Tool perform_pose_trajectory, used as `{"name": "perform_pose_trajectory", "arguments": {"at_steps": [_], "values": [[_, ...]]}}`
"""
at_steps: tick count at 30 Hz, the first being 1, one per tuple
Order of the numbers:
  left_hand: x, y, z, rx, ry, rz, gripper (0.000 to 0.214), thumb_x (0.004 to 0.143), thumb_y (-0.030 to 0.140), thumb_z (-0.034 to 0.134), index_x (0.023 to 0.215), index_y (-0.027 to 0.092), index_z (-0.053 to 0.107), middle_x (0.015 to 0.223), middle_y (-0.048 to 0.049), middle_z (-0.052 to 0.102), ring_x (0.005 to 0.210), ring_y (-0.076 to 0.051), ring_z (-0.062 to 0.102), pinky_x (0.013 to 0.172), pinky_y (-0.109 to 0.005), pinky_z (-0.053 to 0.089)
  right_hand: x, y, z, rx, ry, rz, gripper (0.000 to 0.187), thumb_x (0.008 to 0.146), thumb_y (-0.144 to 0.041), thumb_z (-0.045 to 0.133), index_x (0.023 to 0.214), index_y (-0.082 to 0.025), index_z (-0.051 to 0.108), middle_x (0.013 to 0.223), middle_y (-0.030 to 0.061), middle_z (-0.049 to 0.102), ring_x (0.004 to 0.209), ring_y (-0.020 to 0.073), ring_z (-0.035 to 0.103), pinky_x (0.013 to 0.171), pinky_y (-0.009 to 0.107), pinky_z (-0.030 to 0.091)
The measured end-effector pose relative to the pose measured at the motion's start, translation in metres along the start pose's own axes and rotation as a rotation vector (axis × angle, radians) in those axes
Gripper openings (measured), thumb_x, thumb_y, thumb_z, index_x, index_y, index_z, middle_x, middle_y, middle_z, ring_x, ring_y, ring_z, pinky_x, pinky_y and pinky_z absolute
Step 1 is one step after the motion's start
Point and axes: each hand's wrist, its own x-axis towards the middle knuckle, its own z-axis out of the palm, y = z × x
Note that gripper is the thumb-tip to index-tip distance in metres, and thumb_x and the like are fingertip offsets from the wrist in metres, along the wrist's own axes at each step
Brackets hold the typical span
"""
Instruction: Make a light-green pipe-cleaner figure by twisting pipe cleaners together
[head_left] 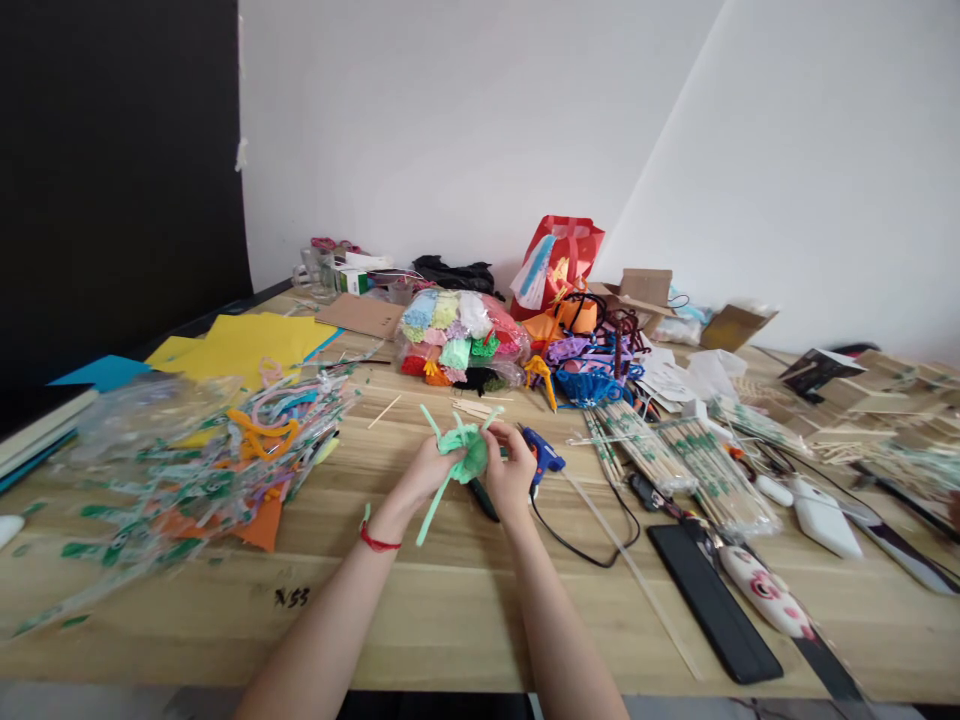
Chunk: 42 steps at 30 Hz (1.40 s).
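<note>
Both hands meet over the middle of the table around a light green craft piece [466,455] with several pipe cleaners sticking out of it. My left hand [429,470] grips its left side, and one long pipe cleaner [433,512] hangs down beside that hand. On the other side, the bent fingers of my right hand [510,465] pinch the piece near its upper right edge. Under the hands a dark object [482,500] shows in part; its kind is unclear. A blue hot glue gun [543,455] lies just right of my right hand, its black cord looping across the table.
Plastic wrappers and pipe cleaners [225,450] are heaped at left by yellow paper [240,345]. Behind the hands sits a bag of coloured bundles [461,345]. A red bag [562,255] stands farther back. At right are packed wooden sticks [705,465] and a black phone [712,600].
</note>
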Motion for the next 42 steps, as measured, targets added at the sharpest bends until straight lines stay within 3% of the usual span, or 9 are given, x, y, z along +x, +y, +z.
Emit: {"name": "perform_pose_trajectory", "arguments": {"at_steps": [5, 11, 19, 25, 37, 42], "values": [[0.0, -0.001, 0.002, 0.033, 0.05, 0.036, 0.027, 0.059, 0.02, 0.068, 0.085, 0.012, 0.067, 0.081, -0.0071, 0.069, 0.07, -0.018, 0.06, 0.066, -0.028, 0.046, 0.001, -0.002, 0.0, -0.024, 0.069, -0.09, 0.006, 0.08, -0.022, 0.055, 0.078, -0.018, 0.059, 0.079, 0.0041, 0.063, 0.074, 0.0168, 0.061, 0.067, 0.031, 0.052], [-0.001, 0.0, 0.004, 0.089, 0.136, 0.049, 0.02, 0.06, 0.018, 0.065, 0.08, 0.013, 0.067, 0.078, -0.0054, 0.068, 0.071, -0.017, 0.06, 0.065, -0.026, 0.046, -0.001, 0.003, -0.003, -0.212, 0.03, -0.37, 0.02, 0.083, -0.012, 0.05, 0.091, -0.021, 0.066, 0.089, 0.0068, 0.064, 0.084, 0.0175, 0.06, 0.076, 0.032, 0.051], [0.001, 0.001, 0.004, 0.068, 0.16, 0.055, 0.021, 0.058, 0.016, 0.064, 0.079, 0.014, 0.066, 0.076, -0.003, 0.067, 0.069, -0.016, 0.059, 0.064, -0.025, 0.046, -0.003, 0.009, -0.006, -0.354, 0.016, -0.532, 0.025, 0.081, -0.01, 0.051, 0.09, -0.025, 0.068, 0.09, 0.0065, 0.063, 0.084, 0.019, 0.059, 0.071, 0.034, 0.05], [0.001, 0.002, 0.004, 0.049, 0.13, 0.038, 0.02, 0.058, 0.02, 0.066, 0.077, 0.013, 0.066, 0.075, -0.004, 0.067, 0.068, -0.016, 0.059, 0.064, -0.026, 0.045, -0.002, 0.011, -0.007, -0.385, -0.024, -0.534, 0.032, 0.083, -0.01, 0.05, 0.104, -0.029, 0.065, 0.093, 0.006, 0.065, 0.085, 0.0194, 0.058, 0.074, 0.036, 0.049], [-0.002, 0.007, 0.006, 0.1, 0.147, 0.085, 0.018, 0.058, 0.018, 0.065, 0.076, 0.015, 0.063, 0.074, -0.002, 0.066, 0.069, -0.016, 0.059, 0.068, -0.027, 0.045, -0.001, 0.011, -0.006, -0.334, 0.092, -0.483, 0.019, 0.083, -0.014, 0.054, 0.094, -0.022, 0.066, 0.085, 0.0057, 0.069, 0.081, 0.0192, 0.061, 0.073, 0.035, 0.048], [-0.003, 0.009, 0.007, 0.11, 0.13, 0.082, 0.016, 0.06, 0.02, 0.065, 0.075, 0.014, 0.065, 0.073, -0.002, 0.066, 0.07, -0.016, 0.059, 0.066, -0.026, 0.046, -0.001, 0.011, -0.01, -0.369, 0.053, -0.505, 0.02, 0.083, -0.013, 0.052, 0.092, -0.023, 0.066, 0.088, 0.0052, 0.07, 0.082, 0.0185, 0.063, 0.074, 0.034, 0.047]]}}
